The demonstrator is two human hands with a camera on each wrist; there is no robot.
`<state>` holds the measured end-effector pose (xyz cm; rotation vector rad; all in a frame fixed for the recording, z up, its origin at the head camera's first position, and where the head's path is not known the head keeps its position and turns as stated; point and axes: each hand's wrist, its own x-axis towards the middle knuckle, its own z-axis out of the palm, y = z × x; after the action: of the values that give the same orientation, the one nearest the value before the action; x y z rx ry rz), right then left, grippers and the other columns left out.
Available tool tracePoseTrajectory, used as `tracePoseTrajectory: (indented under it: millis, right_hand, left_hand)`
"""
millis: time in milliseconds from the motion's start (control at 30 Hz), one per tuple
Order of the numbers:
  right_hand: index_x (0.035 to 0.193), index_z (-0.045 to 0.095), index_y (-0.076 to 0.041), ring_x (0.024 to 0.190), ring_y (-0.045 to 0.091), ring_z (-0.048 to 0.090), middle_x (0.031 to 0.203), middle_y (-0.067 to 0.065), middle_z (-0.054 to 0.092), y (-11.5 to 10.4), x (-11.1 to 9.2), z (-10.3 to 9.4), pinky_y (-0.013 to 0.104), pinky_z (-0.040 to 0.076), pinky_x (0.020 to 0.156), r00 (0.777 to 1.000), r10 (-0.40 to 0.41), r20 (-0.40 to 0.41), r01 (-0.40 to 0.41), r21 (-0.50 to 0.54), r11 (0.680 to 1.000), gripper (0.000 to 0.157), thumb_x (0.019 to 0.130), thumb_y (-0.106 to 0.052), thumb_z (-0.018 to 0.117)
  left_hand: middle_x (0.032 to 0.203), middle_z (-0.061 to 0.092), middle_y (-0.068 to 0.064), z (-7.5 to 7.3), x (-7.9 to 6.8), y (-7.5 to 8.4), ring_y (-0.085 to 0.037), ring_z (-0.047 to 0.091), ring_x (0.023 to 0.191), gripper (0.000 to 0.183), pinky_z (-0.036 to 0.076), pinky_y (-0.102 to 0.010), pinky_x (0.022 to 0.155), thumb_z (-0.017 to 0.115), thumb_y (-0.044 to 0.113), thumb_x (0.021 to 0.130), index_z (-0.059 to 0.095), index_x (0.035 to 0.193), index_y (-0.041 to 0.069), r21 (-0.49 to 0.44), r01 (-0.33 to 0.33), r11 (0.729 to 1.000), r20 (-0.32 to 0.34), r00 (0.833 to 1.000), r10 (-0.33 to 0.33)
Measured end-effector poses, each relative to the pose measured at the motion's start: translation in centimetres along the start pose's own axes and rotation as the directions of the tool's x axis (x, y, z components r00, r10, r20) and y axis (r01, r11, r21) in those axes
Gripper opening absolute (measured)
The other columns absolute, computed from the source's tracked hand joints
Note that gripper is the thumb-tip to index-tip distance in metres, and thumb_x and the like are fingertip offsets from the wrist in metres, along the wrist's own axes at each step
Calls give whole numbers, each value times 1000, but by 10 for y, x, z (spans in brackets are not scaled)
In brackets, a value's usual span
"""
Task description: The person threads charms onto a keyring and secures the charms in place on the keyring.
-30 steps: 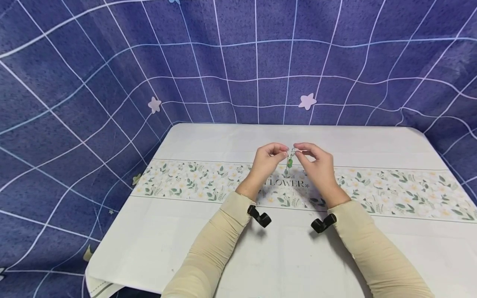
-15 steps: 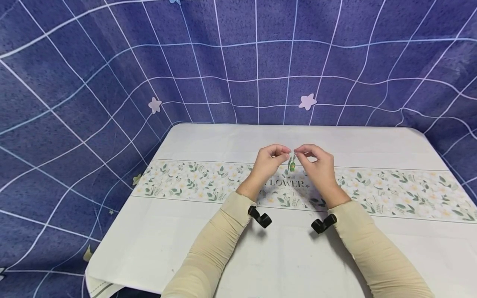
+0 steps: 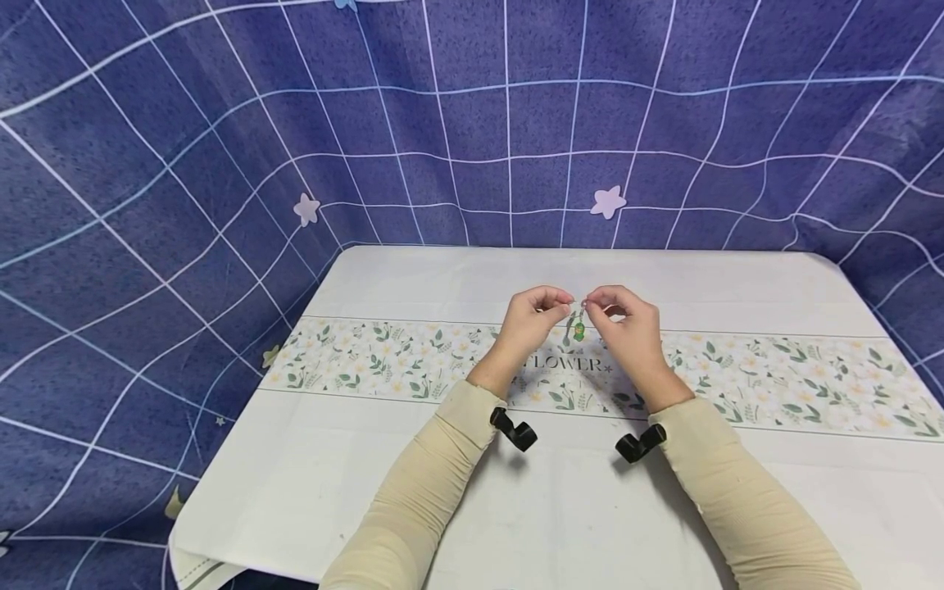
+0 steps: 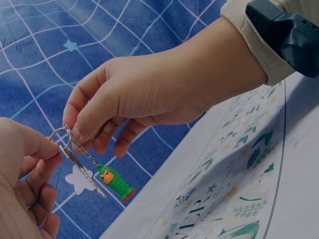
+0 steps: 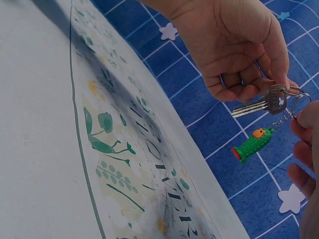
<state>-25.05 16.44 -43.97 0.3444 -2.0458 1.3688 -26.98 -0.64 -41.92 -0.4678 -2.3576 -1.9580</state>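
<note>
At least one key is pinched between the left hand's closed thumb and fingertips, and one key ring is pinched likewise by the right hand. Above one table, one green charm is hung by one chain.

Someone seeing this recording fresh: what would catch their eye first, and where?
Probably the bright green charm, dangling above the table from a key ring that also carries a silver key. Next come the left hand and right hand, facing each other near the middle of the head view, fingertips pinching at the ring. Behind them, a blue grid-patterned cloth fills that view's upper part.
</note>
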Motion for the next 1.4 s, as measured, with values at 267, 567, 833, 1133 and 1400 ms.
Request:
tracePoseTrajectory:
  millis: [267, 567, 833, 1133, 1400]
  right_hand:
    - [100, 76, -4, 89, 24, 66, 101, 9, 75, 1, 1, -2, 36, 55, 74, 994, -105, 28, 106, -11, 994, 17, 86, 5, 76]
    - [94, 75, -4, 86, 23, 65, 94, 8, 74, 1, 1, -2, 27, 53, 71, 978, -207, 4, 207, -58, 977, 15, 84, 7, 76]
    - [92, 74, -3, 83, 21, 64, 88, 10, 73, 3, 1, -1, 28, 53, 68, 979, -203, 4, 203, -81, 976, 10, 84, 4, 77]
    - [91, 73, -1, 80, 8, 61, 87, 11, 72, -1, 0, -2, 25, 53, 68, 994, -110, 22, 111, -44, 993, 8, 85, 3, 75]
    - [96, 72, -1, 84, 5, 62, 93, 10, 73, -3, 0, -3, 21, 53, 71, 998, -52, 42, 54, -40, 998, 10, 87, 2, 75]
  left_hand:
    - [83, 64, 1, -1, -1, 1, -12, 59, 85, 12, 47, -29, 78, 68, 8, 95, 75, 103, 2, -13, 17, 1000, 5, 1000, -17]
    - [83, 64, 2, -1, -1, 1, -11, 59, 85, 10, 48, -29, 79, 68, 8, 94, 75, 101, 6, -32, 22, 999, 7, 1000, -21]
    - [86, 65, -1, -1, -1, 2, -12, 58, 85, 11, 48, -26, 78, 67, 6, 95, 75, 102, 4, -29, 17, 999, 13, 1000, -16]
    - [83, 64, 0, -1, 0, 0, -11, 57, 83, 10, 48, -26, 77, 67, 5, 94, 75, 100, 5, -23, 22, 1000, 9, 1000, -21]
    - [86, 63, 0, -2, -1, 1, -11, 58, 85, 10, 48, -25, 79, 67, 7, 95, 75, 101, 5, -37, 33, 999, 10, 999, -32]
